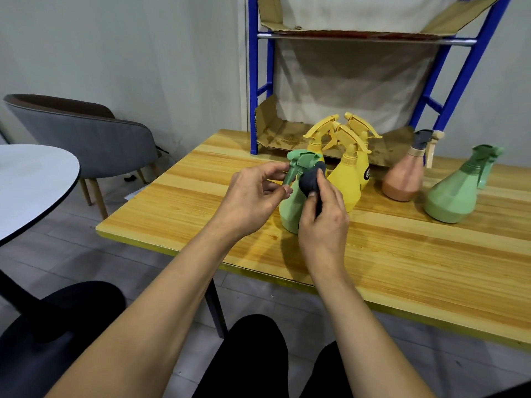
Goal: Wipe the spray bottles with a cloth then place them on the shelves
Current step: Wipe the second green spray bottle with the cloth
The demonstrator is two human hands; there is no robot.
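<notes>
A light green spray bottle [289, 209] stands near the front left part of the wooden table [402, 248]. My left hand [253, 196] pinches its green trigger [290, 173]. My right hand [323, 222] holds a dark grey cloth [311, 179] bunched against the bottle's neck, just under the spray head. Behind it stand three yellow spray bottles [346, 179] in a tight cluster. To the right are a terracotta bottle [402, 179] with a dark head and another green bottle [451, 196]. The blue shelf rack [254, 90] rises at the table's back, its shelves lined with cardboard [287, 139].
A grey upholstered chair [86, 139] stands on the left beyond a round white table [31, 185]. My knees in black trousers are below the table edge. The floor is grey tile. An upper shelf [359, 35] of the rack carries cardboard too.
</notes>
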